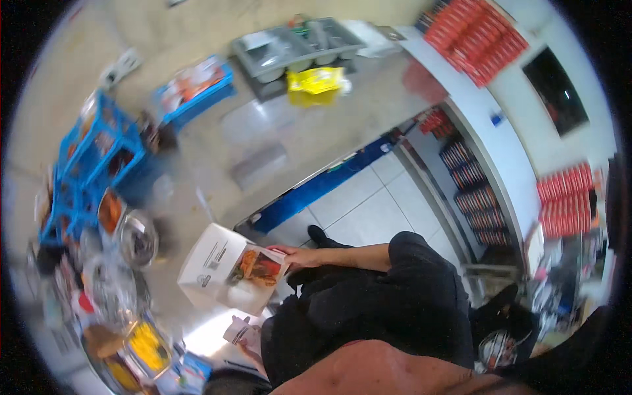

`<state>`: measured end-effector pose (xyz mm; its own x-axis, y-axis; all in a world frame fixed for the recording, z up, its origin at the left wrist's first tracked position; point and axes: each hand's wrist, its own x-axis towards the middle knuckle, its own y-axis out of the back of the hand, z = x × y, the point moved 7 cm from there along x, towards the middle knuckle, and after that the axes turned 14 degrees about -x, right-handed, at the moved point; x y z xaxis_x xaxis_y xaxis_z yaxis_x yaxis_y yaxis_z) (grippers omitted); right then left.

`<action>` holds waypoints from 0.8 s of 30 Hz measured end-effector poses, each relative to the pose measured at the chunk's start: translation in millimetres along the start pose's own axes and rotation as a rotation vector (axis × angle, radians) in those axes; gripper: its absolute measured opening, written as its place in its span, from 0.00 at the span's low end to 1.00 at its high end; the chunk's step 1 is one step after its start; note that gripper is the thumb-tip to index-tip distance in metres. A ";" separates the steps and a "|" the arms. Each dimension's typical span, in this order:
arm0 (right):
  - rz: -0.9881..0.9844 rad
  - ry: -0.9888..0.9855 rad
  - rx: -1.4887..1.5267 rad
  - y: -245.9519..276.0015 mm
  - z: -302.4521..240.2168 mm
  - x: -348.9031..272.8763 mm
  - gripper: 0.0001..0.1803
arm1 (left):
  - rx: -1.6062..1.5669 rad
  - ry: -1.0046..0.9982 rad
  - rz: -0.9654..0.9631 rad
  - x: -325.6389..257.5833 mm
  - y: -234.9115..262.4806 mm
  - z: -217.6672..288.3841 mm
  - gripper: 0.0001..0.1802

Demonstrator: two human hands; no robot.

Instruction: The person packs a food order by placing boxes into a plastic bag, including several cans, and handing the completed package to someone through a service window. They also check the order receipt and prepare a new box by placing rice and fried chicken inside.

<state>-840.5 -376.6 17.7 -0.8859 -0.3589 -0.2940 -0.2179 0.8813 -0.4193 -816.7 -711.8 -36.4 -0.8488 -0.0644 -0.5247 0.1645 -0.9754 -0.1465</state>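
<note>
My right hand (301, 257) reaches across from the black sleeve, its fingers closed on the edge of a white cardboard food box (217, 258). The box is tilted above the steel counter, with a picture of food on one side and dark print on another. Low in the picture, my left hand (250, 347) is partly hidden by my dark clothing. Its fingers are closed on a small whitish printed piece (237, 329), perhaps paper or card; its kind is unclear.
The steel counter (197, 155) holds blue baskets (102, 141), a blue tray (197, 89), a grey divided bin (263, 59), a yellow packet (316, 80) and a pan of yellow food (148, 347). Red boxes (471, 39) are stacked on a white shelf (490, 125).
</note>
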 end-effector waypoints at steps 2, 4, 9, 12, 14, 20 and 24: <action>0.110 0.008 0.113 46.3 -7.2 -33.7 0.37 | 0.054 0.021 -0.118 17.7 -38.1 5.2 0.26; 0.241 0.054 0.208 82.3 -35.3 -81.7 0.38 | 0.119 0.049 -0.249 33.6 -86.0 5.5 0.26; 0.654 0.243 0.247 178.5 -71.4 -221.4 0.39 | 0.306 0.139 -0.640 52.9 -263.7 -17.2 0.26; 0.848 0.353 0.261 233.1 -94.8 -312.7 0.40 | 0.410 0.177 -0.933 51.5 -397.3 -35.8 0.26; 0.904 0.393 0.402 212.2 -74.2 -287.5 0.41 | 0.594 0.197 -1.041 65.4 -440.3 -7.7 0.26; 1.364 0.614 0.468 288.9 -61.3 -413.6 0.33 | 0.787 0.313 -1.416 24.6 -653.1 -75.9 0.25; 1.626 0.737 0.569 322.0 -46.0 -475.8 0.31 | 0.912 0.356 -1.598 -12.0 -752.5 -109.5 0.25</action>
<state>-508.0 92.0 62.0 -0.0699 0.9410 -0.3310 0.9177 -0.0695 -0.3912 -875.4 46.1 -11.6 0.2403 0.8276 -0.5074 -0.9617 0.1320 -0.2401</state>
